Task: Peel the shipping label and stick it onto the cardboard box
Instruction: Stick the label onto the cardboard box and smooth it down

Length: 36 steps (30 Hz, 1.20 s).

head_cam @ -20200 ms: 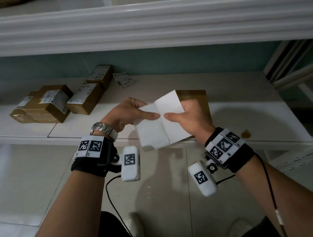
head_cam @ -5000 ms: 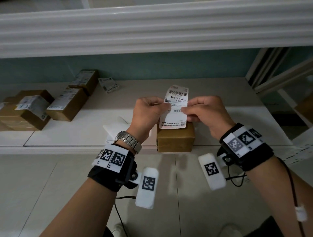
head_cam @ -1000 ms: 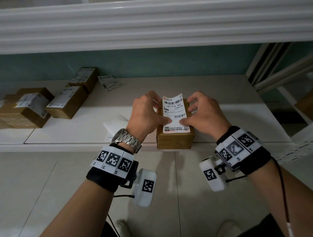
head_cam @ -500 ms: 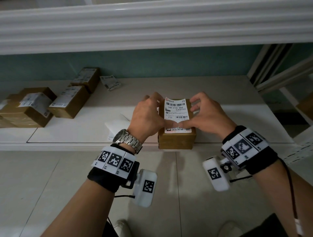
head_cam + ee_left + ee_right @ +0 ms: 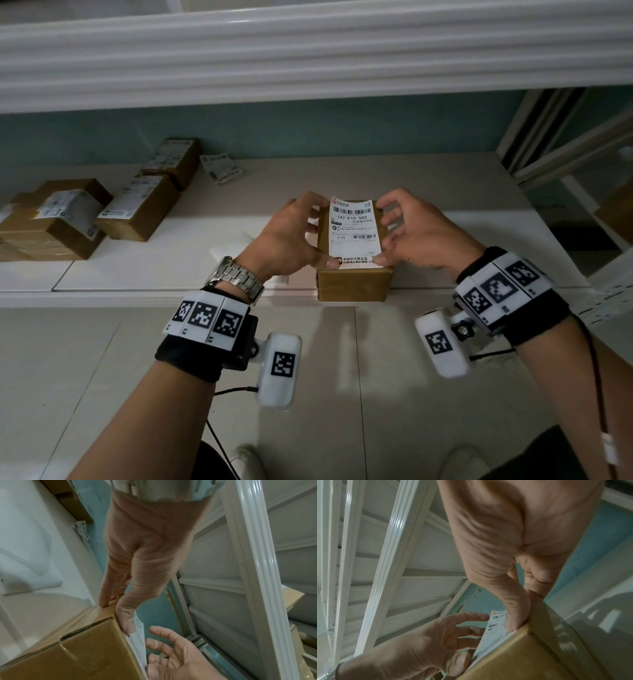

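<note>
- Head view: both thumbs have slid down to the near end of the shipping label (image 5: 354, 233), now flat on the cardboard box (image 5: 352, 282) between left hand (image 5: 291, 236) and right hand (image 5: 421, 233); its long axis runs away from the person, barcode end farthest
- Left wrist view: thumb presses the label's edge, fingers straight against the box side
- Right wrist view: thumb presses the label's near corner, fingers loosely spread
</note>
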Available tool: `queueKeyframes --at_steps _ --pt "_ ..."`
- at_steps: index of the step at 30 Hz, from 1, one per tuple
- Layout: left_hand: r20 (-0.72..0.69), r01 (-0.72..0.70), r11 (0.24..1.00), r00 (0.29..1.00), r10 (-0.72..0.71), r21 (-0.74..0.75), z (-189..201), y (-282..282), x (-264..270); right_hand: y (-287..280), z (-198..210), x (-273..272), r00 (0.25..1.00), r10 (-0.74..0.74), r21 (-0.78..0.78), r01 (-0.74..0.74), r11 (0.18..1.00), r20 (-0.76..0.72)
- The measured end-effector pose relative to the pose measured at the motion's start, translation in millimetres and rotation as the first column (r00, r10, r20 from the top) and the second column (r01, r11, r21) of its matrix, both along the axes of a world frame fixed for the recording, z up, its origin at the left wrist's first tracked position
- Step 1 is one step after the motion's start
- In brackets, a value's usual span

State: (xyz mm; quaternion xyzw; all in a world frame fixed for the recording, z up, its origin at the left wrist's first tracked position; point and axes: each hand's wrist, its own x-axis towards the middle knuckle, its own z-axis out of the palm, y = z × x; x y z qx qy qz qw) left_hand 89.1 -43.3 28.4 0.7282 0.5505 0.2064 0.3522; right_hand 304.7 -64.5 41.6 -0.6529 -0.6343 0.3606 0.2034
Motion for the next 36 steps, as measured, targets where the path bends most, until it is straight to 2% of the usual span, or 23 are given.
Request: queueKeyframes --at_steps 3,5,7,9,15,19,22,29,36 --pt "0.010 0.011 1.000 1.000 -0.011 -0.005 -3.7 0.6 -1.5 0.3 -0.3 0.2 1.000 -0.006 0.008 0.006 1.000 -0.002" --pt "-0.051 0.011 0.999 0.999 -0.009 0.047 -6.0 0.3 1.5 -1.4 -1.0 -3.5 1.000 -0.019 0.107 0.016 0.994 0.025" --pt "-0.108 0.036 0.992 0.994 -0.022 0.123 -7.7 -1.9 7.6 -3.7 -3.1 -9.6 0.993 -0.031 0.255 0.002 0.967 0.112" --pt "-0.138 0.066 0.980 0.990 -0.041 0.188 -8.6 -3.7 13.1 -6.3 -6.0 -16.4 0.974 -0.021 0.325 -0.055 0.944 0.225" --pt "-0.262 0.141 0.953 0.963 -0.068 0.268 -1.8 -10.0 19.5 -11.0 -10.5 -24.2 0.922 0.054 0.220 -0.148 0.964 0.383" --pt "-0.351 0.154 0.968 0.933 -0.076 0.198 -3.4 -9.1 18.0 -8.8 -13.2 -22.3 0.903 0.100 0.103 -0.156 0.982 0.419" --pt "-0.381 0.218 0.971 0.910 -0.167 0.094 -6.4 -4.2 15.6 -7.2 -16.4 -20.7 0.892 0.123 0.047 -0.159 0.986 0.434" --pt "-0.324 0.298 0.949 0.892 -0.314 -0.099 -20.4 1.4 12.5 -5.8 -20.8 -19.6 0.876 0.164 -0.016 -0.176 0.984 0.453" --pt "-0.272 0.276 0.942 0.908 -0.320 -0.190 -12.5 -2.8 13.6 -0.4 -20.9 -14.9 0.870 0.156 -0.076 -0.136 0.988 0.467"
